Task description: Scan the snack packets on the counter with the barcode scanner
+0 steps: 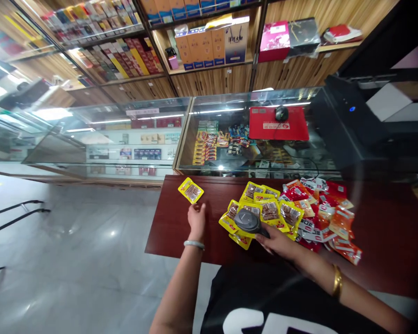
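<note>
My left hand [197,221] is just below a single yellow snack packet [191,190] on the dark red table. Its fingers are partly curled, with the thumb apart, and nothing shows between them. Whether the fingertips touch the packet's lower corner is hard to tell. In my right hand [276,242] is a grey handheld barcode scanner [247,221], gripped by its handle. The scanner's head is over a pile of yellow snack packets [270,210] with clear windows showing brown food, and covers part of them.
Red, orange and white packets [322,211] are heaped right of the yellow pile. Behind the table [167,227] stands a glass display counter [230,109] bearing a red mat [264,130] and a black mouse [281,113]. A dark machine [348,125] stands at the right.
</note>
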`<state>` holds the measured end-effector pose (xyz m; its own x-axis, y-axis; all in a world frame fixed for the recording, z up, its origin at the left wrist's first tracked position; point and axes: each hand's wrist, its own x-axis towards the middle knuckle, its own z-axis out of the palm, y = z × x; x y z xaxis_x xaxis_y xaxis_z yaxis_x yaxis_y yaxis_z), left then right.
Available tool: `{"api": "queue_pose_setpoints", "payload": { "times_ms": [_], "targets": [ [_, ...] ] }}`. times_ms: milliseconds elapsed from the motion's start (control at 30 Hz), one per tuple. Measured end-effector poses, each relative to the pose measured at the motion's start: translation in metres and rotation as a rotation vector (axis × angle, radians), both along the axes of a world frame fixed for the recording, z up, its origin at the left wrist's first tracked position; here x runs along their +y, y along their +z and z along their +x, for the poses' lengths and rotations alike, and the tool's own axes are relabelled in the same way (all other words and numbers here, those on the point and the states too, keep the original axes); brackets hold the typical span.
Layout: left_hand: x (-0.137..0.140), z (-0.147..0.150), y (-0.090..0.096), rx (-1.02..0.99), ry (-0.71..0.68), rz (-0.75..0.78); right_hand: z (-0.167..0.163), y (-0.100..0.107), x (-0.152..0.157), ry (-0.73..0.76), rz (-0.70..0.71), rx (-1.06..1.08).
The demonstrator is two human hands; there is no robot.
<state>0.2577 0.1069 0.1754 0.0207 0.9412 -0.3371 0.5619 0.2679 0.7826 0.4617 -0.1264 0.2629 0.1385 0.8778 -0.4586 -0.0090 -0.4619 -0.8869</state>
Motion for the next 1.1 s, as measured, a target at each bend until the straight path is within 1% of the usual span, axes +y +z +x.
{"api": "queue_pose_setpoints", "payload": {
  "times_ms": [100, 133, 200, 267, 333, 400, 467, 533, 633, 700, 800, 900, 1100],
  "targets": [
    [-0.048, 0.019, -0.004, 0.294, -0.376, 0.09, 0.001, -0.006, -0.005, -0.034, -0.048, 0.087],
    [-0.064, 0.027, -0.005, 0.364, -0.451, 0.128, 0.001, -0.006, -0.006, -0.044, -0.05, 0.106],
    [-0.086, 0.04, -0.005, 0.461, -0.557, 0.179, 0.0, -0.006, -0.006, -0.059, -0.057, 0.125],
    [-0.092, 0.047, -0.005, 0.507, -0.586, 0.155, -0.002, -0.005, -0.004, -0.064, -0.066, 0.13],
    [-0.086, 0.047, -0.007, 0.459, -0.554, 0.045, -0.003, -0.003, -0.003, -0.058, -0.079, 0.134],
    [-0.074, 0.04, -0.011, 0.309, -0.461, -0.082, -0.002, -0.001, -0.003, -0.044, -0.091, 0.131],
    [-0.064, 0.028, -0.017, 0.136, -0.353, -0.159, -0.001, 0.002, -0.002, -0.028, -0.101, 0.119],
    [-0.06, 0.016, -0.023, 0.006, -0.275, -0.176, 0.002, 0.005, 0.0, -0.016, -0.091, 0.078],
    [-0.061, 0.003, -0.029, -0.091, -0.214, -0.172, 0.006, 0.009, 0.008, -0.021, -0.033, -0.024],
    [-0.063, -0.004, -0.03, -0.111, -0.197, -0.156, 0.006, 0.01, 0.015, -0.011, -0.02, -0.052],
    [-0.063, -0.01, -0.026, -0.105, -0.187, -0.105, 0.003, 0.009, 0.025, 0.003, -0.04, -0.041],
    [-0.062, -0.012, -0.02, -0.063, -0.173, -0.072, 0.0, 0.007, 0.032, -0.008, 0.013, -0.05],
    [-0.059, -0.014, -0.009, -0.039, -0.156, -0.094, -0.002, 0.005, 0.035, 0.041, 0.085, -0.023]
  ]
}}
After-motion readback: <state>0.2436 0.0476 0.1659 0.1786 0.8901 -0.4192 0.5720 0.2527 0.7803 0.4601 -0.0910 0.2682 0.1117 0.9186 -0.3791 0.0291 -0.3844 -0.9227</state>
